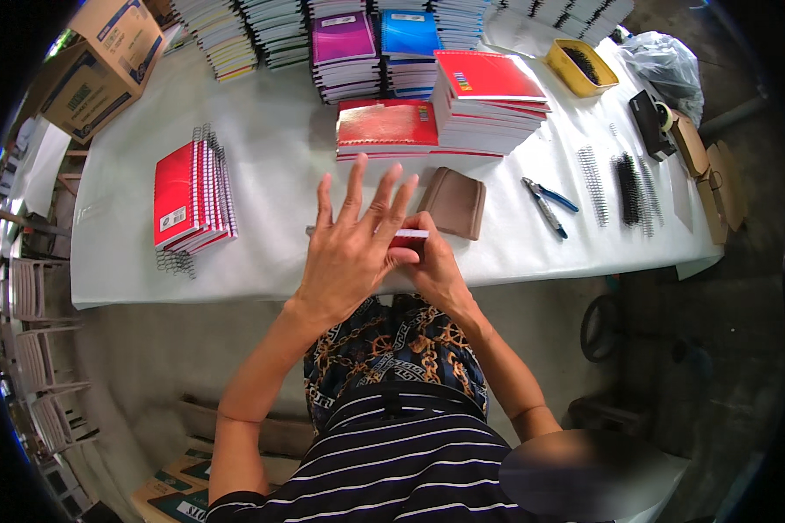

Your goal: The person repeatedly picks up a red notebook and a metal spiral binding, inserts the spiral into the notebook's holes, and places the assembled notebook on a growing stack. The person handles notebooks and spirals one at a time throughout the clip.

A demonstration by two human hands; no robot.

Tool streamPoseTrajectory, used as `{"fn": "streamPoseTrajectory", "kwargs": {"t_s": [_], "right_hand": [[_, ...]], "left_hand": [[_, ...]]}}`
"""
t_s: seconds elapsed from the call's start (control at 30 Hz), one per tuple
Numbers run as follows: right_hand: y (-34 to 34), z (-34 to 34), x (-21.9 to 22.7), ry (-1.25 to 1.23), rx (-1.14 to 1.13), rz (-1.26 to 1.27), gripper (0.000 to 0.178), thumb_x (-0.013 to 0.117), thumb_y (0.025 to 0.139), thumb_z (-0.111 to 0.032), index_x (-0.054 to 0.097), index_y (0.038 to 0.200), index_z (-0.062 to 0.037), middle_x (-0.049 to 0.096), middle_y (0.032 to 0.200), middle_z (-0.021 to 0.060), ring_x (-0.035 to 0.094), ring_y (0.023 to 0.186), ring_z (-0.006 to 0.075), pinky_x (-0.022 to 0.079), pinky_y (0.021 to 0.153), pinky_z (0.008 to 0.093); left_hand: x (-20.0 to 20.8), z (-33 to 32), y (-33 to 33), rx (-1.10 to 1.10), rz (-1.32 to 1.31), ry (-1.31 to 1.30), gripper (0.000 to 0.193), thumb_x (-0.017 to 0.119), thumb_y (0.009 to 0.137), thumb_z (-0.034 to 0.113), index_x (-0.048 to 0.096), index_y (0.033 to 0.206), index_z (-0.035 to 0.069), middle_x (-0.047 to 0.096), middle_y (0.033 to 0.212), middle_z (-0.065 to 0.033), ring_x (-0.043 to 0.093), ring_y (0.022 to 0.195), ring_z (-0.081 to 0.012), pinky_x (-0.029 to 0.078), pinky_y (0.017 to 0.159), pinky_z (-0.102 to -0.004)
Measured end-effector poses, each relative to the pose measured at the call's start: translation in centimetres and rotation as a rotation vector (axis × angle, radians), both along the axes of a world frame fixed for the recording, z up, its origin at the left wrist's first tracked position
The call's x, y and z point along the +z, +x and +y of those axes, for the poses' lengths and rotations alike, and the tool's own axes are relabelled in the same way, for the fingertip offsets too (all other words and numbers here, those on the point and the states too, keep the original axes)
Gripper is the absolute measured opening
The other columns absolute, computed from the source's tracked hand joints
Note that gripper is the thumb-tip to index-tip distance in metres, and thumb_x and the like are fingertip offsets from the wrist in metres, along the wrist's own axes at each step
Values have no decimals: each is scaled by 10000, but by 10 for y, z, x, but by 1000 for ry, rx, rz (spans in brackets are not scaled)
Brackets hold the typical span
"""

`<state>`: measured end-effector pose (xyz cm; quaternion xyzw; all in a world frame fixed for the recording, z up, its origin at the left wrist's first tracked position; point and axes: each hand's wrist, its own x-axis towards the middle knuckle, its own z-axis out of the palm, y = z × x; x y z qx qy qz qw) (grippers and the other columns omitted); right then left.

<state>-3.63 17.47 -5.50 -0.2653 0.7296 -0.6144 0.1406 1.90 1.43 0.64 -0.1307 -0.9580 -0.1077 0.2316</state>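
A notebook [414, 234] stands nearly edge-on at the table's front edge, a bit of red cover and pale page edges showing. My right hand [436, 268] grips its right end, fingers wrapped around it. In front of it my left hand [347, 248] has its fingers spread upward, its thumb near the notebook, and hides most of it. Whether the left palm touches the notebook I cannot tell. Just beyond my right hand lies a brown pad [453, 203]. Pliers with blue handles [547, 207] rest farther right.
Red notebooks with loose wire coils [180, 193] lie at left. Red notebook stacks [492, 109] stand ahead, with purple [344, 37] and blue notebooks [410, 33] behind. Loose coils [626, 190], a tape dispenser [651, 125] and a yellow tub [582, 67] are at right; a cardboard box [105, 74] far left.
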Motion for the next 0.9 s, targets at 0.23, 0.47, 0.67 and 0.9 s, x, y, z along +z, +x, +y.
{"fn": "streamPoseTrajectory", "kwargs": {"t_s": [0.23, 0.47, 0.67, 0.9], "right_hand": [[-114, 122, 61, 284, -428, 513, 299, 651, 837, 71, 639, 1124, -13, 667, 991, 109, 658, 859, 180, 524, 721, 299], [-232, 214, 3, 1138, -859, 590, 333, 756, 818, -264, 683, 1008, -1, 618, 1072, 200, 585, 1059, 345, 469, 882, 484], [-237, 214, -2, 1145, -926, 621, 302, 728, 832, -232, 662, 1028, -13, 641, 1049, 191, 621, 1015, 350, 484, 841, 484], [-251, 243, 1, 1154, -774, 660, 243, 693, 863, -207, 621, 988, -11, 676, 994, 169, 658, 967, 307, 486, 775, 501]], "left_hand": [[-6, 5, -2, 16, -35, -16, 599, 708, 811, 226, 543, 1387, 213, 659, 1263, 11, 625, 1155, -290, 480, 991, -477], [-7, 9, -8, -1, -66, 35, 626, 693, 823, 386, 537, 1392, 176, 630, 1309, -18, 623, 1156, -270, 486, 981, -444], [-11, 5, -4, 21, -60, 40, 621, 688, 820, 406, 556, 1367, 144, 642, 1283, -51, 620, 1160, -277, 479, 989, -440], [-7, 9, -9, 38, -20, -50, 561, 672, 826, 431, 606, 1316, 166, 666, 1230, -29, 607, 1153, -330, 387, 1048, -543]]}}
